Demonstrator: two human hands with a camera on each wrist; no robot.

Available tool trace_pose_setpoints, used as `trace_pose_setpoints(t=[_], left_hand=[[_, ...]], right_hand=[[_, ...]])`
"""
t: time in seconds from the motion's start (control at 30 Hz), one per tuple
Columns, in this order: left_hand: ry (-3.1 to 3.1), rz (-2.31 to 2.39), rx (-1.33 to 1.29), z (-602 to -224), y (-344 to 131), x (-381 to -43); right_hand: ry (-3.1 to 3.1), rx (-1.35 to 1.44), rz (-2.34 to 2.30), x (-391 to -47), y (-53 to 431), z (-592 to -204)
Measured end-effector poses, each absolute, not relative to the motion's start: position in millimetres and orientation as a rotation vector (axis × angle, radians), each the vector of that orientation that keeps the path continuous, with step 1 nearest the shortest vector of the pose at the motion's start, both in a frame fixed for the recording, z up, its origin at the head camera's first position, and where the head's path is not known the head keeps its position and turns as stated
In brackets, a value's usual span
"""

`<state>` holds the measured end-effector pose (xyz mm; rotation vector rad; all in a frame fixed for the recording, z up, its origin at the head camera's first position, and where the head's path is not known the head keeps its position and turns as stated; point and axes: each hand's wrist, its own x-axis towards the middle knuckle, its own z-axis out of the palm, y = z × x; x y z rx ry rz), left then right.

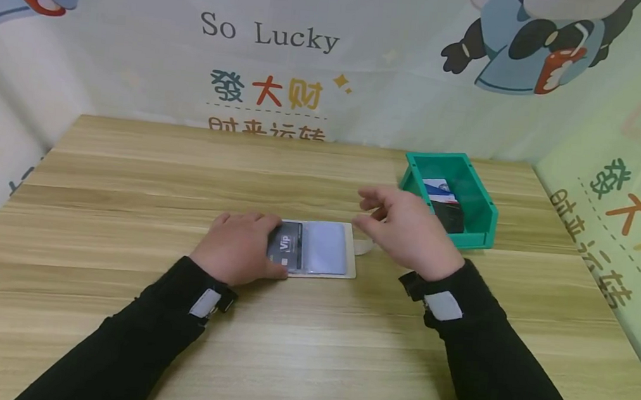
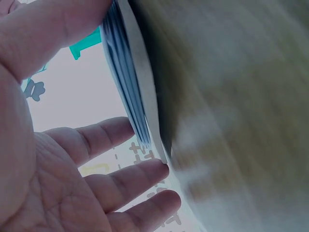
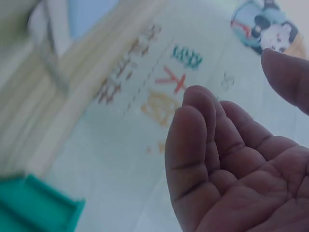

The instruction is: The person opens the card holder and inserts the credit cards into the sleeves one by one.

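Note:
A card holder (image 1: 352, 253) with clear sleeves lies open on the table, a dark card marked "Vip" (image 1: 287, 243) in its left part. My left hand (image 1: 239, 247) grips its left end, thumb on the near edge and fingers at the far edge. In the left wrist view, the holder's stacked sleeves (image 2: 126, 72) show between thumb and fingers. A pale strap (image 1: 362, 247) sticks out from the right end. Just right of it, my right hand (image 1: 411, 233) hovers with relaxed, slightly bent fingers. Nothing is between its thumb and fingers in the right wrist view.
A green bin (image 1: 482, 217) stands at the back right, partly behind my right hand. It contains a blue and white card (image 1: 438, 188) and a black item (image 1: 449, 216). Printed cloth (image 1: 362, 115) borders the wooden table (image 1: 283, 362) at the back and sides.

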<state>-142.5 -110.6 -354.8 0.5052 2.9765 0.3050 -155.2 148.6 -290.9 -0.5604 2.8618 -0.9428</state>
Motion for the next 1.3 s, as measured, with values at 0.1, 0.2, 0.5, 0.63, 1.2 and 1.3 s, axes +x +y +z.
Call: trace_pose_setpoints(t=[0.1,0.2,0.5,0.63,1.2,1.3], left_hand=[[2.981,0.306,0.512,-355,-110,-142],[2.982,0.315,0.521,-355,-110,-142],[2.986,0.316,0.525,-356,-109,-142],[2.99,0.306,0.526,-356,-109,-141],[2.996,0.298,0.546,-352,-109,-140],[2.997,0.297,0.547,-352,-109,-140]], right_hand=[[2.988,-0.477,-0.959,-161,167,-286],[3.088,-0.367,-0.944,-168,186,-284],[3.151,-0.118,-0.792,-185,231,-288],[3.158,-0.078,-0.706,-192,242,-294],[3.118,-0.073,-0.404,-210,251,-324],[3.089,-0.067,-0.4,-211,250,-327]])
